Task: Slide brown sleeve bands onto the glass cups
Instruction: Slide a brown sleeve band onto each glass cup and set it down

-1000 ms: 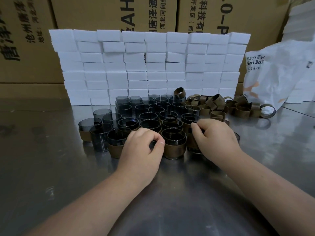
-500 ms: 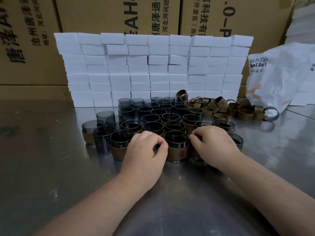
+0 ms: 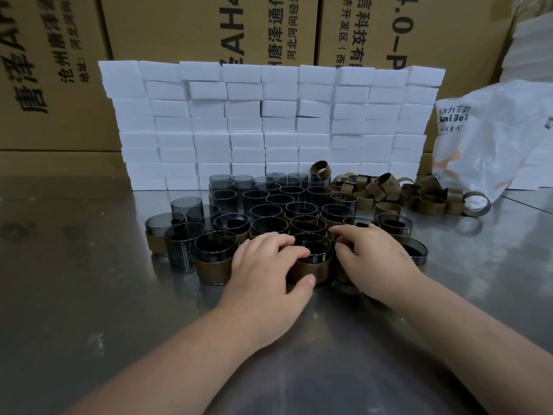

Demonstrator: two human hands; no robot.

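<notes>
Both forearms reach in over the near edge of the steel table [image 3: 89,310]. The left hand [image 3: 269,274] wraps its fingers and thumb around a front-row cup [image 3: 314,259] that wears a brown band [image 3: 311,269]. The right hand [image 3: 371,259] sits just beside that cup with its fingers curled down among the neighbouring cups; what it grips, I cannot tell. Behind them stands a tight cluster of dark glass cups [image 3: 269,202], the nearer ones banded, the farther ones bare. A heap of loose bands [image 3: 398,193] lies toward the table's far right, touching a white bag [image 3: 493,139]. A wall of white blocks [image 3: 269,121] lines the far edge, with cardboard boxes [image 3: 185,28] behind.
</notes>
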